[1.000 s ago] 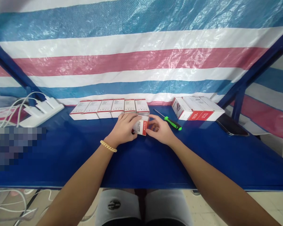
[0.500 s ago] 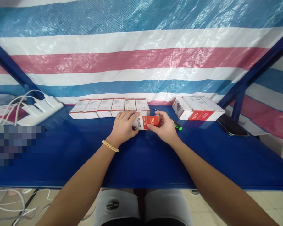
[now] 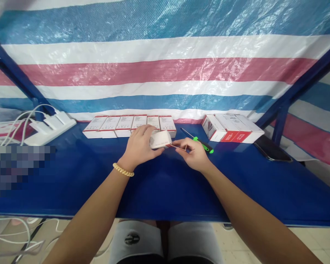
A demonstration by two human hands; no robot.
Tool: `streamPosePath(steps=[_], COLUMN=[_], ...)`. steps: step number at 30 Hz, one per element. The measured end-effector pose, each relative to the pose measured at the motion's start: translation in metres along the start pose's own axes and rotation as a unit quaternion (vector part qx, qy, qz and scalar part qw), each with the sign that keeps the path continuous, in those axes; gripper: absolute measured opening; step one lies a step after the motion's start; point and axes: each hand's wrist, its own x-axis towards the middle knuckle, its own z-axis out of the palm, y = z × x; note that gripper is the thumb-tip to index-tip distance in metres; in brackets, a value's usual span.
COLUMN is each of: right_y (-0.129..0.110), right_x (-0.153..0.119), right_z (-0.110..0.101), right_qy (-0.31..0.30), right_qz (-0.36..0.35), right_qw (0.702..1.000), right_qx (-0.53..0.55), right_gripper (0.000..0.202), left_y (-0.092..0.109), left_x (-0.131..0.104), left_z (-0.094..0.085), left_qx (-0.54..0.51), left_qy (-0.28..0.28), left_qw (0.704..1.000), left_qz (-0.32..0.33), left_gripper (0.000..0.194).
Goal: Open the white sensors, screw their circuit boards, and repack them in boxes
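L hand (image 3: 140, 145) has its fingers wrapped round the near-left end of a small white oblong box-like piece w/ dotted patch & faint lettering (image 3: 161, 139), held up just over the blue tabletop (image 3: 159, 187), in the gap btw the two hands' fingers; R hand (image 3: 194, 152) pinches a thin red-edged card flap (image 3: 176, 146) btw thumb & fingertips, at the piece's right end; vs. half a sec ago, the pale dotted face is now up where the red-and-white printed side was, & the flap is seen nearly edge-on; so the piece looks turned over, w/ work prob. at its open end; can't tell if the dotted part is carton or the item itself; just past the L fingers, a row of six white cardboard boxes w/ red edges (image 3: 110, 123); just beyond R fingers, a green-and-black-handled screwdriver (image 3: 205, 146), shaft pointing away; farther right of them, larger white-and-red cartons (image 3: 232, 124), then a black flat phone (image 3: 273, 148); well left of L fingers, a white plastic power strip w/ plugs (image 3: 55, 134).
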Motion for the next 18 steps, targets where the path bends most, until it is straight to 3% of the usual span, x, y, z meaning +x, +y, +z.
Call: streamPosePath(steps=[2,5,9,13,15,17,18], right_y=[0.000,0.000,-0.003,-0.003,0.000,0.003,0.005], right_x=[0.000,0.002,0.003,0.004,0.006,0.007,0.008], right_z=[-0.001,-0.003,-0.005,-0.007,-0.010,-0.014,-0.017], right_qy=[-0.005,0.009,0.078,0.105,0.086,0.015,-0.033], right_qz=[-0.018,-0.050,-0.124,-0.141,-0.132,-0.117,-0.106], right_qw=[1.000,0.998,0.985,0.978,0.981,0.985,0.984], right_qx=[-0.004,-0.033,-0.088,-0.113,-0.117,-0.129,-0.139], right_gripper=[0.033,0.036,0.036,0.034,0.027,0.014,0.020], left_y=[0.000,0.000,-0.002,-0.007,-0.011,-0.016,-0.018], left_x=[0.000,0.001,0.001,0.000,-0.001,-0.002,-0.003], left_z=[-0.007,-0.016,-0.023,-0.018,-0.011,-0.002,0.002], left_qx=[-0.026,-0.089,-0.179,-0.202,-0.203,-0.184,-0.166], left_qy=[-0.041,-0.092,-0.102,-0.141,-0.141,-0.114,-0.105], left_qw=[0.999,0.990,0.977,0.968,0.968,0.976,0.981], left_qz=[-0.016,-0.055,-0.052,-0.047,-0.042,-0.025,-0.012], left_gripper=[0.069,0.061,0.048,0.054,0.070,0.088,0.093])
